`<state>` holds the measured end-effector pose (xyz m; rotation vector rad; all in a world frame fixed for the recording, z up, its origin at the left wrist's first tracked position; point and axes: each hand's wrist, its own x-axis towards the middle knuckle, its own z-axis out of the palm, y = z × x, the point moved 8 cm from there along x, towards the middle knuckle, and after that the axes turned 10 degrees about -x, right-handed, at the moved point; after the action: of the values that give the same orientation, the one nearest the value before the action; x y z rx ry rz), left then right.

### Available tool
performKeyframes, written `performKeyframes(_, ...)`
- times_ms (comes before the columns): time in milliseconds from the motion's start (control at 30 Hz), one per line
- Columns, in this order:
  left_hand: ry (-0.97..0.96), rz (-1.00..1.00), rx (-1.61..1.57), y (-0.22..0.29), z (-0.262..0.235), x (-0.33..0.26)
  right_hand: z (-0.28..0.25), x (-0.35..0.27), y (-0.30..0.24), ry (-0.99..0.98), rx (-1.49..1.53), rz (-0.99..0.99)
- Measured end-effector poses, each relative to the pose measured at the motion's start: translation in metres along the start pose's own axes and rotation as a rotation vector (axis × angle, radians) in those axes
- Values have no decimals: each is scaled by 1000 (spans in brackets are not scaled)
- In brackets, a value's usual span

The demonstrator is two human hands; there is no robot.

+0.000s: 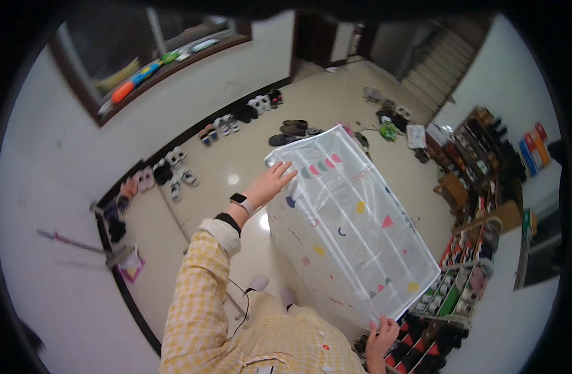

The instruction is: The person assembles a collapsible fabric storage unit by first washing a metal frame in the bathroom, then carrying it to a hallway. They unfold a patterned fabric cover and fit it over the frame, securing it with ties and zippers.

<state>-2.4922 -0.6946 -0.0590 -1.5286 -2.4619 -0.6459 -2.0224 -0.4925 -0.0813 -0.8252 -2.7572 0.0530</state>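
In front of me stands a tall box-shaped rack under a translucent white plastic cover (345, 215). Pink, yellow and dark blue shapes are printed on the cover, and crossbars show faintly through its top. My left hand (272, 182), with a watch at the wrist, lies over the far-left edge, its fingers stretched out on the cover. At the near-right end, my right hand (381, 338) has its fingers closed over the cover's edge. The thumb side of the left hand is partly hidden.
Pairs of shoes (227, 124) line the left wall. Crowded shoe racks (460, 293) stand along the right side, close to the covered rack. A metal stand (114, 252) is at the left wall. Stairs (438, 71) rise at the back right. My slippers (258, 283) show below.
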Motion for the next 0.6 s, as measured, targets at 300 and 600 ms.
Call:
performKeyframes(300, -633, 490, 95, -36, 30, 57, -9, 2, -5, -34, -150, 188)
performKeyframes(600, -427, 606, 66, -44, 22, 42, 2, -6, 1, 107, -154, 379)
